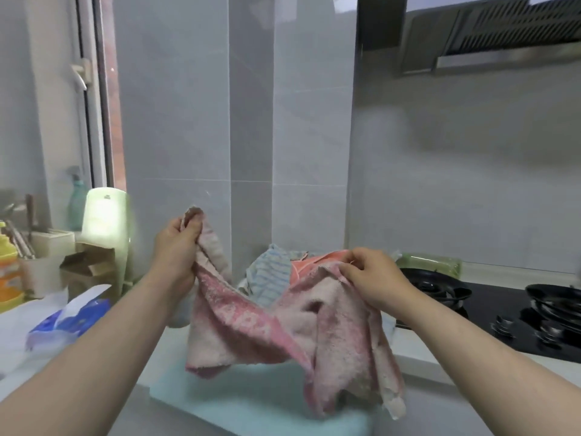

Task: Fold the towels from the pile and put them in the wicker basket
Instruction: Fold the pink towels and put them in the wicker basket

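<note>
We have the left grip [180,243] closed around one bunched end of the pink towel [261,325], fingers curled tight. The right grip [374,278] pinches the towel's upper edge between thumb and fingertips. Between them the towel runs left to right, its left end held higher and farther from us. It sags in the middle and hangs twisted and uneven from the right grip.

The hanging cloth sits above a pale blue mat [251,404] on the surface [19,328], and we cannot tell whether its lowest corner touches. We judge that the next move turns on this line. The towel has to be pulled level and flat along its left-right axis before it goes down on the mat directly below, near us.

The pile [273,275] lies just beyond the towel, between our two grips, with a blue striped piece and an orange one showing. It looks slightly closer to the right grip.

The wicker basket is nowhere in view, so we cannot say what it holds. At far left a cream holder [34,243] carries stick-like utensils, too blurred to name. A blue tissue pack [72,319] lies at left and a black gas hob [503,309] at right.
</note>
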The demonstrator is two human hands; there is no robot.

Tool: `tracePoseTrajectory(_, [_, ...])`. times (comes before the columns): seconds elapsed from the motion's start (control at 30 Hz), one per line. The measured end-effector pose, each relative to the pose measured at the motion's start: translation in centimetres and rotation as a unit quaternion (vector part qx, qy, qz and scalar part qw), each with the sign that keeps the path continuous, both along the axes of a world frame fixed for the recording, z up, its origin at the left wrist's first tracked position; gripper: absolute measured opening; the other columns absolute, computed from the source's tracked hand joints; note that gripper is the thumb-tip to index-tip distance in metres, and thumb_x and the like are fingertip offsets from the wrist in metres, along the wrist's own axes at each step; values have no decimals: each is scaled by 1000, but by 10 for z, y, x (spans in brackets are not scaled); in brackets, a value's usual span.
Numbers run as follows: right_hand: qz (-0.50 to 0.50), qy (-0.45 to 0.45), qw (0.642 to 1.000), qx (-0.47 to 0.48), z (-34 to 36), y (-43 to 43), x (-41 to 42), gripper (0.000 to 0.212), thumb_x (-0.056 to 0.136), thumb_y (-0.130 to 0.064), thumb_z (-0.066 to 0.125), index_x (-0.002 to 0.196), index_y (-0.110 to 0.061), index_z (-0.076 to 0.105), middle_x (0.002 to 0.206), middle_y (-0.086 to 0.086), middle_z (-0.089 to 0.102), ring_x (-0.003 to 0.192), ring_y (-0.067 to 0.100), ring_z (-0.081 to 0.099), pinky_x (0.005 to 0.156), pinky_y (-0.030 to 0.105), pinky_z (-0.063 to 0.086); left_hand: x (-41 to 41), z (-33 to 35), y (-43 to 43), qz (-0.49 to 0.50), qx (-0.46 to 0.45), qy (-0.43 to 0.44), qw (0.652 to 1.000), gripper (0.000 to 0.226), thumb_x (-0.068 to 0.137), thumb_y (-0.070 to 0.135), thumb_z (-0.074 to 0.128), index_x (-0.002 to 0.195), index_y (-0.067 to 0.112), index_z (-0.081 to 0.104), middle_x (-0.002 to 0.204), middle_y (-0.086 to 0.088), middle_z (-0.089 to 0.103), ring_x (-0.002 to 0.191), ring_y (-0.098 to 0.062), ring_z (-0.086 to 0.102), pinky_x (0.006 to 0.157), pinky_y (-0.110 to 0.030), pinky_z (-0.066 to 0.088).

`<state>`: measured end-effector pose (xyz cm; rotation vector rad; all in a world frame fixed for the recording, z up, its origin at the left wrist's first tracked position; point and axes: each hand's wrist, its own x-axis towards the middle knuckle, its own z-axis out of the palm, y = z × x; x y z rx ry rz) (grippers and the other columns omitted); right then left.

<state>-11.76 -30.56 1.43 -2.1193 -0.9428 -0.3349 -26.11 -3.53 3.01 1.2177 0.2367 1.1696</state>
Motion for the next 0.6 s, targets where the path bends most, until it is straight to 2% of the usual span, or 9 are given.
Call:
tracePoseTrajectory(0.07, [1,-15,1000,-16,-4,6,1,16,93,-21,59,78,-20,65,78,-7,63,77,11,57,58,10,36,5,-5,2,-19,-6,7,1000,17,97,23,58,81,16,59,75,-5,61,68,-14,60,73,-32,51])
tracePoseTrajectory(0.17, [-2,-14,1000,-27,-22,22,12,28,92,-18,58,67,-30,55,71,-17,56,69,1,51,59,6,36,23,-18,6,-35,-14,26,999,18,99,21,54,85,13,61,72,-3,67,61,-11,64,62,-23,54])
tracePoseTrajectory(0.2, [-11,-2,999,-30,-32,29,20,27,91,-19,57,67,-30,54,71,-16,57,71,2,53,62,8,37,30,-23,9,-36,-16,35,999,18,99,21,53,86,12,62,73,-3,67,63,-12,64,62,-24,55])
tracePoseTrajectory(0.27, [-37,30,998,-40,-58,43,40,18,89,-22,57,73,-29,57,76,-13,61,80,13,58,73,26,45,43,-37,17,-38,-28,47,998,18,99,24,54,87,13,62,75,-6,65,67,-16,63,65,-27,54])
tracePoseTrajectory(0.3, [-41,51,997,-42,-71,49,48,16,89,-20,57,77,-30,59,78,-13,62,83,16,59,74,28,44,49,-43,22,-38,-38,50,997,19,99,26,54,85,14,61,76,-7,61,70,-18,60,67,-29,52])
tracePoseTrajectory(0.4, [-25,146,989,-3,-111,60,70,16,90,-11,57,96,-26,61,100,-1,65,92,18,60,77,26,42,61,-69,31,-30,-68,69,995,24,99,28,55,79,15,55,74,-9,53,71,-20,54,67,-32,47])
tracePoseTrajectory(0.47, [-12,192,981,7,-128,59,77,17,90,-15,59,103,-24,60,108,0,62,97,17,60,78,27,44,62,-90,34,-22,-83,98,991,25,98,26,56,77,13,55,69,-7,56,65,-17,56,65,-32,47])
tracePoseTrajectory(0.6, [-12,134,989,-59,-150,34,84,17,87,-15,58,82,-30,61,92,-14,65,91,10,59,74,20,41,53,-125,18,-34,-68,169,983,16,91,16,65,80,7,59,56,-3,62,51,-11,59,57,-28,49])
